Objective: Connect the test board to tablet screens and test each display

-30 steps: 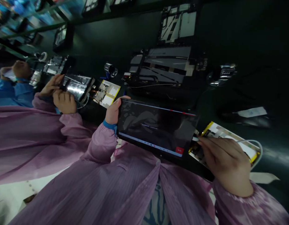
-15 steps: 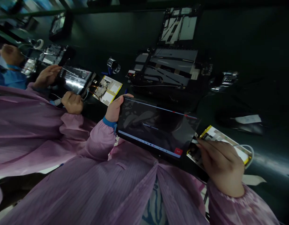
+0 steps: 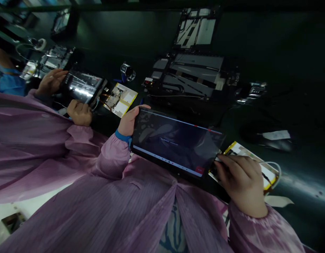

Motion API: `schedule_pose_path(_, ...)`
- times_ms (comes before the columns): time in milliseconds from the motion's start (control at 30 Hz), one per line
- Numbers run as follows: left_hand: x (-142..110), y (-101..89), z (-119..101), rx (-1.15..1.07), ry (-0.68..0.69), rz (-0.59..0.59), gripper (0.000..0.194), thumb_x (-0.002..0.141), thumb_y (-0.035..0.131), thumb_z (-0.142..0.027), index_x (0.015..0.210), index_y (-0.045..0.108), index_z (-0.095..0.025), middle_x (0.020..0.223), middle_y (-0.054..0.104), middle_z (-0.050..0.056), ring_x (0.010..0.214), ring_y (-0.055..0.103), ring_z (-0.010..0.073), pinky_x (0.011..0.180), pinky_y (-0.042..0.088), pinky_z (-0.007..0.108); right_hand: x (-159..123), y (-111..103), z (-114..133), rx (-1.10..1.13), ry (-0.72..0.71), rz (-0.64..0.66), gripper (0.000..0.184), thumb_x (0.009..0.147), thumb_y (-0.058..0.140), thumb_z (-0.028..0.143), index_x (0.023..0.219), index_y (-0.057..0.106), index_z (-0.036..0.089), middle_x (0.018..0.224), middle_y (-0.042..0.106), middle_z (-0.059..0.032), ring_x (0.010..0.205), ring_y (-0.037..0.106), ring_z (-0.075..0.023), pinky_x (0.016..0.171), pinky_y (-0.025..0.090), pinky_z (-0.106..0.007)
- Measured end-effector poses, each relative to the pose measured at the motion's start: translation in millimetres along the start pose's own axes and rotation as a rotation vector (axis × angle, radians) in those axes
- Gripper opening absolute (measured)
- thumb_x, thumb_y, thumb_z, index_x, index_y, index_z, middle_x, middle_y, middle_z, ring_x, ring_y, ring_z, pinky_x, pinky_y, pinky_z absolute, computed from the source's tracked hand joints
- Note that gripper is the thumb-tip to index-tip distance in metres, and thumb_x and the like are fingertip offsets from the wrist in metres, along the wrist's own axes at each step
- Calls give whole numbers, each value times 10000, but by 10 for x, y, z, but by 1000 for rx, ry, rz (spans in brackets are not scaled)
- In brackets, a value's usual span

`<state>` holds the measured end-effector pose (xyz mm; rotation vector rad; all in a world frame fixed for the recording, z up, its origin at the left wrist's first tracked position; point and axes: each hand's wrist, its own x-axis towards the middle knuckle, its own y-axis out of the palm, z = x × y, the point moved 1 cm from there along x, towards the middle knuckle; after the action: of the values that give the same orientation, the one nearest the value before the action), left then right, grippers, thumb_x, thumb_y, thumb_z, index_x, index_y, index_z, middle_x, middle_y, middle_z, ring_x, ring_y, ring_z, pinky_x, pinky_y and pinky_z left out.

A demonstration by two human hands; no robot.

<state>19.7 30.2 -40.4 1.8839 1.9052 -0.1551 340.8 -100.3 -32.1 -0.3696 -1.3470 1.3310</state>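
Note:
A dark tablet screen [image 3: 175, 144], lit with a pale bar along its lower edge, is tilted up in front of me. My left hand [image 3: 129, 121], with a blue band at the wrist, grips its left edge, thumb on the front. At the right edge, my right hand [image 3: 243, 181] pinches the plug end of a white cable [image 3: 279, 172] against the tablet's side. Whether the plug sits fully in the port is hidden by my fingers. Beneath and beside that hand lies a battery with a circuit board [image 3: 269, 175], yellow along its edges.
Opened tablet housings [image 3: 191, 75] lie behind the screen, with another panel [image 3: 196, 30] farther back. Tape rolls [image 3: 127, 72] and a black mouse [image 3: 270, 135] are on the dark bench. At left, a co-worker's hands [image 3: 79, 112] hold another tablet [image 3: 84, 86], near a second battery [image 3: 121, 98].
My right hand has shifted slightly left, closer against the tablet's right edge, and the cable loop moved with it. The red patch at the screen's lower right corner has dimmed.

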Motion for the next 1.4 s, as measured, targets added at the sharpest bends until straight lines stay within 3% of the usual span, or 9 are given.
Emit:
schedule_pose_path(267,-12,28,-19,-29,1,39,304,875,554,-415,935,654,-135,745,695,47,694,692,182,639,558,266,39,27,20,-83,-54,34,44,917,517,189,924,552,164,727,608,-78,661,492,-213,618,371,-341)
schedule_pose_path(433,-3,24,-7,-57,-8,77,327,895,526,-407,975,662,-121,812,707,69,732,695,201,710,565,318,44,42,-2,-72,-98,21,77,933,490,214,894,544,176,699,567,-67,630,455,-204,604,370,-333)
schedule_pose_path(600,-15,31,-22,-67,-24,84,308,882,553,-403,957,660,-123,782,702,57,686,681,178,676,555,287,49,68,-21,-13,-92,18,62,925,500,199,896,553,188,719,573,-55,636,475,-191,620,392,-329)
schedule_pose_path(800,-13,7,-26,-86,-33,64,249,870,545,-355,934,652,-139,725,698,37,624,668,170,630,546,275,8,26,-68,32,11,20,78,906,563,291,882,570,217,660,517,-13,612,472,-173,595,386,-318)
schedule_pose_path(967,5,-12,-23,-93,-58,78,243,851,545,-340,949,641,-139,737,715,54,639,677,201,666,559,328,-70,35,-72,140,142,-42,124,948,468,293,1007,525,200,835,582,-72,775,564,-222,645,441,-350)
schedule_pose_path(1100,-11,6,-49,-41,-45,35,238,857,519,-355,918,661,-174,717,718,37,766,691,227,760,566,369,-54,18,-44,188,186,-25,58,943,484,254,923,522,216,766,579,-38,747,543,-203,680,438,-351)
schedule_pose_path(1200,-38,38,-76,14,-59,14,230,863,496,-360,862,697,-249,740,728,-10,894,682,240,797,569,382,-10,-6,-5,171,258,31,126,948,480,276,854,538,215,769,604,-37,800,521,-215,755,403,-387)
schedule_pose_path(1400,-72,113,-103,113,4,-50,137,747,639,-446,769,720,-338,757,735,-77,998,660,279,787,587,422,-1,43,38,166,429,58,231,959,432,285,777,549,204,816,597,-53,837,467,-224,801,347,-402)
